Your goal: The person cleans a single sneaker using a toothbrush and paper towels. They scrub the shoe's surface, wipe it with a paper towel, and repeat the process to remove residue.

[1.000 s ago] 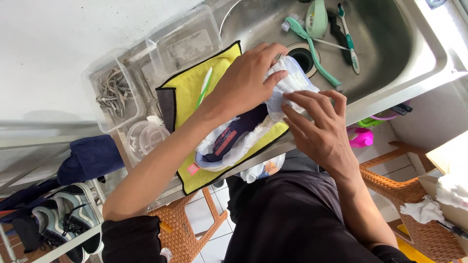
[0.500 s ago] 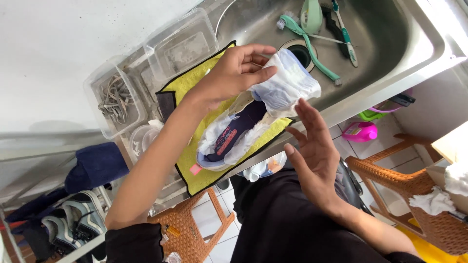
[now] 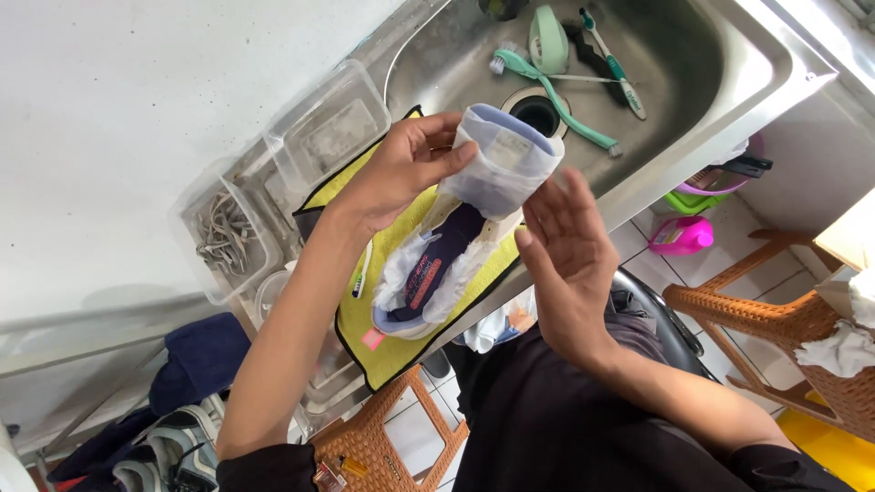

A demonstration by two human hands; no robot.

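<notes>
My left hand grips shoe toe, now tipped up off yellow cloth — my right hand has let go, open beside it — wrapping apparently being checked.

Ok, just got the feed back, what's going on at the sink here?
A person stands at a steel sink. The left hand holds up the toe end of a shoe wrapped in white tissue, its heel over a yellow cloth. The right hand is open beside the shoe, not gripping. Brushes lie in the basin.
</notes>
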